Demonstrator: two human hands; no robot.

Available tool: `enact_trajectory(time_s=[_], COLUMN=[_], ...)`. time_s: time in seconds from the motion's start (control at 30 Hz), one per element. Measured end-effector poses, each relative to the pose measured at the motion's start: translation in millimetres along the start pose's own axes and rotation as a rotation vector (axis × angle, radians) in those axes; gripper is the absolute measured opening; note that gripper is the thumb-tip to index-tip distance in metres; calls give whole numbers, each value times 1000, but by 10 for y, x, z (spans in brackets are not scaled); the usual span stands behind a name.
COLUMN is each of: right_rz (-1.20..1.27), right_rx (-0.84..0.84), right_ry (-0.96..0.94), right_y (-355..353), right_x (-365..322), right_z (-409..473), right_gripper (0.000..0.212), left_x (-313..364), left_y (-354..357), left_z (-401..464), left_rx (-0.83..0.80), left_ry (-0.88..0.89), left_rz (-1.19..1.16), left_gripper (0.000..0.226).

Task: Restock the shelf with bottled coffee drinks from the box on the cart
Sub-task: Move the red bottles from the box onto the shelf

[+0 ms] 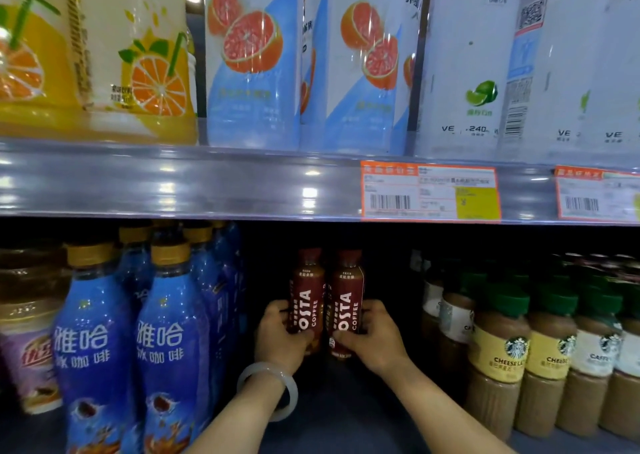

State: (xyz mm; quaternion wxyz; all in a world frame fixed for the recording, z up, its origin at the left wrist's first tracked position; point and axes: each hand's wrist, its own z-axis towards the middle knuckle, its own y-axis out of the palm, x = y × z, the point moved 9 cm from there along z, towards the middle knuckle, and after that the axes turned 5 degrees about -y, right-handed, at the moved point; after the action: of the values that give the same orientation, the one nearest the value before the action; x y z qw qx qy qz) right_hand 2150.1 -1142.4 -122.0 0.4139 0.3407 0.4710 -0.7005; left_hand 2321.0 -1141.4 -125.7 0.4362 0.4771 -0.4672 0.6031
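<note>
Placement step in hand. At lower centre of the frame, the left hand (pixel 282 337) grips 1 dark-red plastic Costa coffee bottle (pixel 306 301); the right hand (pixel 369 335) grips a 2nd (pixel 346 303), touching it. Both stand upright in the shelf gap (pixel 346 415). Next move, by judgement: release both, withdraw.
</note>
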Motion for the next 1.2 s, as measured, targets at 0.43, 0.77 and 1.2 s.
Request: enact_trajectory(time_s=[0.43,0.77,1.2], right_rz=[28,9,-46], right_rx=[16,35,-34], right_ry=[-16,-15,51], right_y=[9,-1,-11], right_x=[12,7,13], right_z=[34,32,-42], right_gripper=[60,61,72], left_x=[84,67,97], left_y=[83,75,-2], left_z=[17,-8,-113], left_rx=[13,19,46], left_ry=[41,52,-24], left_rz=[8,30,208], left_gripper=[57,58,75])
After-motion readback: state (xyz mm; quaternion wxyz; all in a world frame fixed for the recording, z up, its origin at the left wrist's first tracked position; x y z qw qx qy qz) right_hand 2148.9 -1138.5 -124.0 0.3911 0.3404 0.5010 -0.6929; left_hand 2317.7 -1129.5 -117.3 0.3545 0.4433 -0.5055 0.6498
